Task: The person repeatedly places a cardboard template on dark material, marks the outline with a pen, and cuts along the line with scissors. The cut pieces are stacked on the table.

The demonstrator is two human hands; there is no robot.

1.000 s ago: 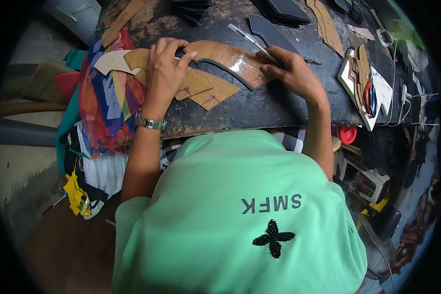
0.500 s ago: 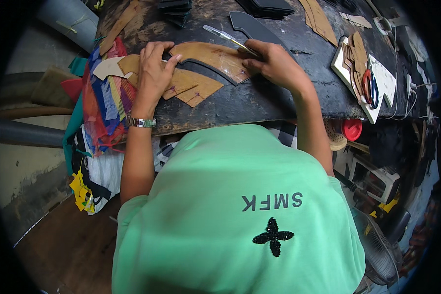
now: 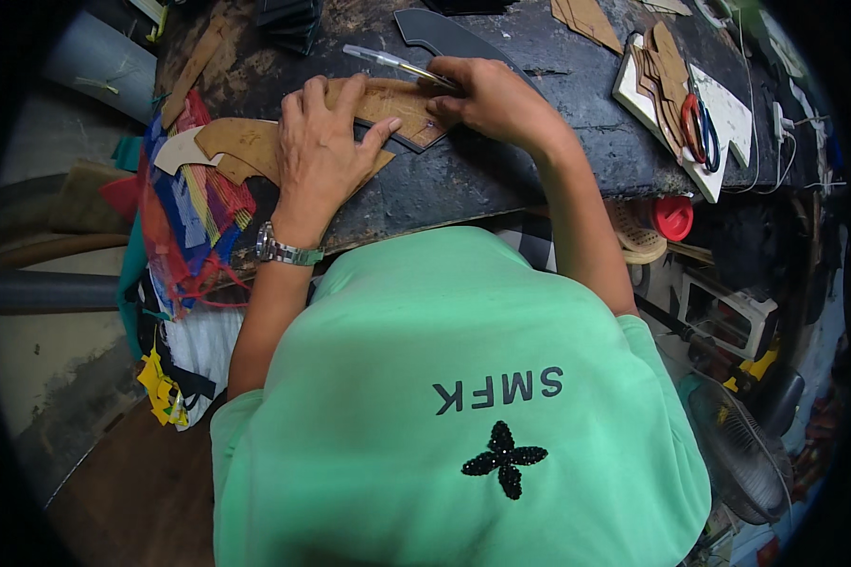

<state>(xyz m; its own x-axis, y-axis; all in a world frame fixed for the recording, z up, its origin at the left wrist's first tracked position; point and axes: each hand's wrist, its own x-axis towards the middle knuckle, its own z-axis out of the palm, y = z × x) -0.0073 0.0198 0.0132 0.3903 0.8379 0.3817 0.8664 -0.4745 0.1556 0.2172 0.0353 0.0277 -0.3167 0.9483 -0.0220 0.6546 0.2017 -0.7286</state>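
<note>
Pinching a clear-handled pen (image 3: 397,64), right hand (image 3: 487,94) marks the cardboard pattern (image 3: 388,102) under the spread, flat left hand (image 3: 321,151).

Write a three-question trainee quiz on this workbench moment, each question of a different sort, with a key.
1. True or false: the left hand lies flat on the brown cardboard pattern.
2. What does the right hand hold? A) scissors B) a pen-like tool C) a brush
3. Fill in: the scissors with red and blue handles lie on the white board to the person's ____.

Key: 1 true; 2 B, the pen-like tool; 3 right.
</note>
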